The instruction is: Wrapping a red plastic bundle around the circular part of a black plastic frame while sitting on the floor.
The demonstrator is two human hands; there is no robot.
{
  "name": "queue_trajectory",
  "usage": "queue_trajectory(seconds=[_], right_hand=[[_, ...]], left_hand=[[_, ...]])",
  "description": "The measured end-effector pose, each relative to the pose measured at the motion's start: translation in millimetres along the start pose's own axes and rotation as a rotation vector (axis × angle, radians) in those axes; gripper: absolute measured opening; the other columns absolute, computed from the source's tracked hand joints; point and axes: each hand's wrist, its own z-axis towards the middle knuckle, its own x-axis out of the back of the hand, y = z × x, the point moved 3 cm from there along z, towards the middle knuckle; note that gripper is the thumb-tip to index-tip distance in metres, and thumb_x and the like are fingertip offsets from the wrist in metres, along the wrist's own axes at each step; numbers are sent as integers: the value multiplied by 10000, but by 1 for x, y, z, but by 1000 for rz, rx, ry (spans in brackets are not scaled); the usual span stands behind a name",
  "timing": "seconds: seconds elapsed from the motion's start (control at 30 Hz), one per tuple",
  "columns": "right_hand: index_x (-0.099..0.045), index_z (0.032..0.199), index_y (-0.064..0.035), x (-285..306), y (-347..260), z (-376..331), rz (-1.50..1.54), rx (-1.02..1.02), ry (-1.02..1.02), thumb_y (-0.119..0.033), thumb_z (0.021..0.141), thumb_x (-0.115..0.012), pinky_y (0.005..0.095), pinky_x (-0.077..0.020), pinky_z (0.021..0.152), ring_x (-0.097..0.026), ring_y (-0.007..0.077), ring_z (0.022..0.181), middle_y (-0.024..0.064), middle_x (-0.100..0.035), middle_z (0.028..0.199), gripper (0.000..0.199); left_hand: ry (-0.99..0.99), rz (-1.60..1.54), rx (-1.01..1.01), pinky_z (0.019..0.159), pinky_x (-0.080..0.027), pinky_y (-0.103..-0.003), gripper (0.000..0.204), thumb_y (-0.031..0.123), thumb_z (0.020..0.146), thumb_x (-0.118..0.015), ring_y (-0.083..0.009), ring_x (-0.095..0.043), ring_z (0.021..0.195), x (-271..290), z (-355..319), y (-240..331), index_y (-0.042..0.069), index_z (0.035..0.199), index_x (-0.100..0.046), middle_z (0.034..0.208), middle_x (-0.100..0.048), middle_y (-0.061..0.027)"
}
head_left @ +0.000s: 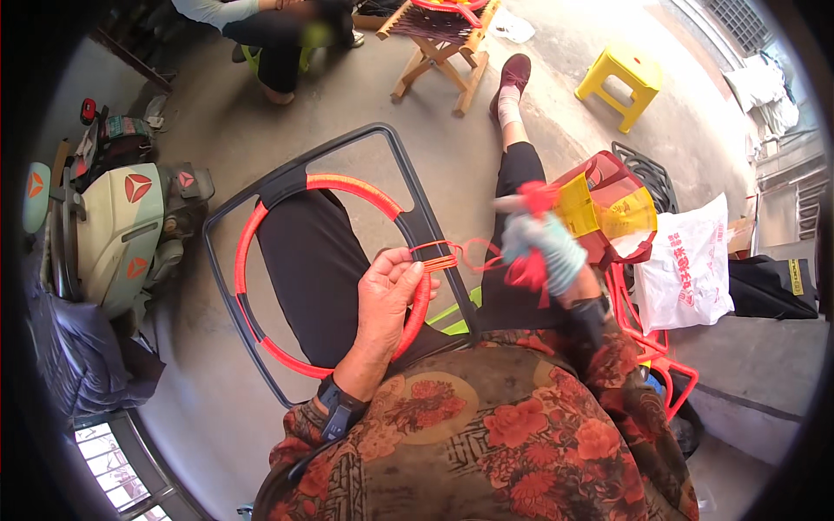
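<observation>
A black frame point(401, 167) with a round ring inside it rests across my lap. Red-orange cord point(241, 260) is wound round most of the ring, leaving some black stretches bare. My left hand point(388, 293), bare, pinches the ring's right side between thumb and fingers, right below several fresh turns of orange cord point(440, 262). From there a loose, looping strand runs toward my right hand point(556, 247), which wears a pale blue-grey glove. Blurred by motion, that hand is closed round a bundle of red cord point(526, 273).
Right of my leg stand a red and yellow bag point(608, 208), a white plastic bag point(685, 265) and red frames point(669, 375). Ahead are a yellow stool point(621, 78), a wooden folding stool point(439, 65) and a seated person point(278, 43). A scooter point(122, 230) stands at left.
</observation>
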Motion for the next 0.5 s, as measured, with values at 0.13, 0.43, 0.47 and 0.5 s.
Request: queue_trajectory(seconds=[0.13,0.43,0.47,0.5], right_hand=[[-640,972,-9,-45,11,4,-526,-303,-242,-261,894,-599,271,-495,683,-608,131,703,44,-630,760,267],[-590,925,-8,-81,-9,-14,-390,-68,-255,-131,852,-594,274,-504,636,-614,128,682,47,-626,761,143],[-587,919,-16,-93,-12,-21,-550,-132,-277,-135,846,-602,273,-499,621,-611,123,666,44,-620,751,140],[-531,726,-39,-94,-16,-18,-439,34,-194,-160,855,-572,267,-462,546,-569,137,575,41,-528,562,182]], left_hand=[[8,-21,-4,611,-572,-266,128,69,912,-583,-170,-669,696,2,-5,-2,36,1020,-521,893,-663,-115],[4,1,44,565,-571,-264,153,78,888,-624,-160,-664,663,5,-4,0,42,991,-517,867,-658,-116],[1,-29,37,563,-572,-267,156,74,885,-628,-162,-664,660,5,-6,1,43,988,-515,865,-656,-119],[0,-31,35,563,-572,-267,156,74,885,-628,-162,-664,660,4,-5,0,43,988,-515,865,-656,-119]])
